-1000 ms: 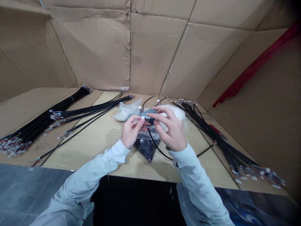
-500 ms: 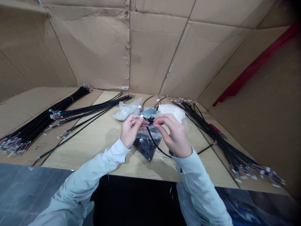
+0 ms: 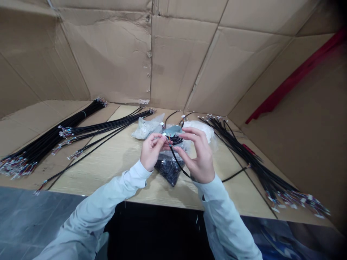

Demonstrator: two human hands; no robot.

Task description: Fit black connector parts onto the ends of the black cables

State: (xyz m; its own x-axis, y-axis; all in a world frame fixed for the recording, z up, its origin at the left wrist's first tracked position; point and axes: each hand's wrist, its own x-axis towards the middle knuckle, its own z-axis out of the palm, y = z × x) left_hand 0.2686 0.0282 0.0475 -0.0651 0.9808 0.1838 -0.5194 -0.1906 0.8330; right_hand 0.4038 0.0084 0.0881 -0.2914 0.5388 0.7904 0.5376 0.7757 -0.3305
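Observation:
My left hand [image 3: 151, 151] pinches the white connector [image 3: 164, 134] of a black cable [image 3: 177, 163] between thumb and fingers. Thin coloured wires [image 3: 170, 141] fan out between connector and black sheath. Just right of them is my right hand [image 3: 202, 155], thumb and fingers apart, with nothing visible between them. The cable passes under the right wrist and out to the right, ending in coloured wires [image 3: 248, 165]. Below both hands lies a clear plastic bag [image 3: 170, 171] of small black parts, its mouth spread around more black pieces [image 3: 177, 139].
Black cable bundles lie at left [image 3: 56, 131] and right [image 3: 241, 153], with several looser cables [image 3: 114, 124] left of centre. Behind the hands sit a bag of white parts [image 3: 146, 128] and another whitish bag [image 3: 202, 128]. Cardboard walls [image 3: 184, 61] enclose the table [image 3: 108, 159].
My right thumb and fingers have parted and the hand has shifted slightly left and toward the wires. The left hand keeps its pinch on the connector, almost unmoved.

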